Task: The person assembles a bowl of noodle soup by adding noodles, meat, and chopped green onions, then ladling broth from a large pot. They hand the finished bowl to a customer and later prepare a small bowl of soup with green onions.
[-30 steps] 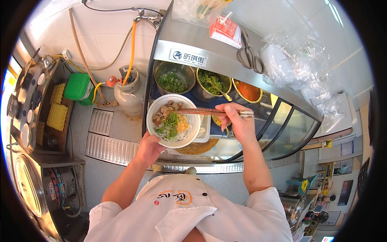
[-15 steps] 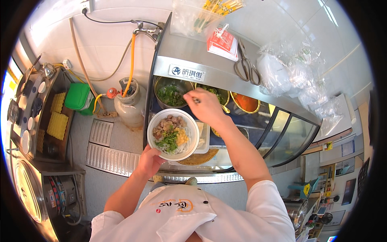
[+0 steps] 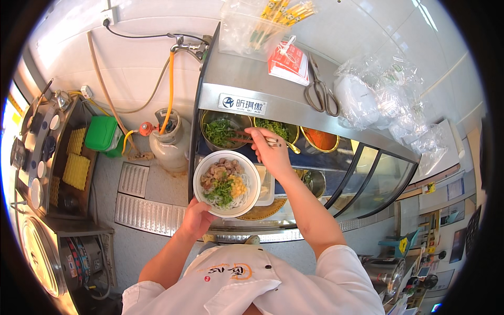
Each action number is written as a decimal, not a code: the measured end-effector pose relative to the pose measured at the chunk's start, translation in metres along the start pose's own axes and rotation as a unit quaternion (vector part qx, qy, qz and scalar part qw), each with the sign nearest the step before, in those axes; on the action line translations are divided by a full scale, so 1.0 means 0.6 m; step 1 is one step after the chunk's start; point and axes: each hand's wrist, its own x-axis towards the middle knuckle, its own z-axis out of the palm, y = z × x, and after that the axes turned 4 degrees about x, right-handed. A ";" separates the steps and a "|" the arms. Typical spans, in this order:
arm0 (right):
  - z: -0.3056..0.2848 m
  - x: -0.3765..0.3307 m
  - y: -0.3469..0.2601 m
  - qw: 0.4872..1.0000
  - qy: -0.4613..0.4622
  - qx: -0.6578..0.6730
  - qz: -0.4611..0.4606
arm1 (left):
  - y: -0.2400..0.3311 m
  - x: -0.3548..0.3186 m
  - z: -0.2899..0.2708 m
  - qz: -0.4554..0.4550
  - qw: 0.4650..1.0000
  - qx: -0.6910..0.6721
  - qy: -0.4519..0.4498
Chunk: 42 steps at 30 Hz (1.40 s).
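Two hands [image 3: 197, 218], one pair of chopsticks [image 3: 240, 140], one white bowl [image 3: 255, 181], three round pots [image 3: 244, 121] in the back row, one pair of scissors [image 3: 317, 82], one gas cylinder [image 3: 170, 147], one green bucket [image 3: 100, 134].

The bowl [image 3: 256, 184] is glossy (and smooth); the chopsticks [image 3: 240, 140] seem wooden.

The left forearm [image 3: 169, 258] angles forward and inward to a left hand [image 3: 197, 218] gripping with its thumb uppermost, while the right forearm [image 3: 308, 210] reaches farther forward and leftward, its right hand [image 3: 269, 152] back-up with fingers curled in a pinch.
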 end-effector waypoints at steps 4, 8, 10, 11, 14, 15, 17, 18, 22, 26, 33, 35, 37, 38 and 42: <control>-0.024 -0.003 0.009 0.997 0.010 0.058 0.043 | 0.003 0.002 0.004 0.008 1.000 0.008 -0.012; 0.003 0.012 0.032 0.997 -0.018 0.045 0.053 | 0.003 -0.003 0.021 0.002 1.000 0.007 0.022; 0.024 0.013 0.048 0.994 -0.005 0.103 0.043 | 0.000 -0.005 0.030 0.025 1.000 -0.006 0.017; 0.032 0.013 0.055 0.991 0.004 0.124 0.041 | -0.001 -0.006 0.032 0.012 0.999 -0.001 0.046; 0.043 0.012 0.072 0.996 0.051 0.057 -0.040 | -0.004 -0.004 0.033 0.013 0.998 -0.001 0.055; 0.044 0.011 0.077 0.988 0.070 -0.022 -0.135 | -0.004 -0.003 0.030 0.017 0.998 -0.003 0.058; 0.046 0.013 0.085 0.975 0.076 -0.083 -0.194 | -0.003 -0.001 0.023 0.015 0.999 0.006 0.047; 0.048 0.013 0.089 0.973 0.080 -0.080 -0.201 | -0.002 -0.001 0.020 0.009 0.999 0.017 0.033; 0.054 0.009 0.101 0.978 0.094 -0.040 -0.184 | -0.009 -0.011 0.021 0.019 1.000 0.010 0.013; 0.044 -0.017 0.097 0.985 0.137 0.073 -0.079 | -0.019 -0.026 0.034 0.020 0.998 -0.007 0.052; 0.005 -0.062 0.055 0.974 0.166 0.129 -0.083 | -0.020 -0.009 0.021 0.040 0.999 -0.016 0.006; -0.009 -0.081 0.046 0.970 0.169 0.152 -0.082 | -0.025 -0.004 0.014 0.020 1.000 0.001 0.001; -0.027 -0.109 0.035 0.972 0.165 0.137 -0.095 | -0.032 -0.002 0.011 0.033 0.999 -0.017 0.001; -0.038 -0.125 0.027 0.973 0.152 0.137 -0.109 | -0.034 -0.003 0.011 0.057 0.998 -0.025 -0.025; -0.071 -0.193 -0.015 0.988 0.072 0.079 -0.115 | -0.034 -0.006 0.014 0.043 0.999 -0.010 -0.003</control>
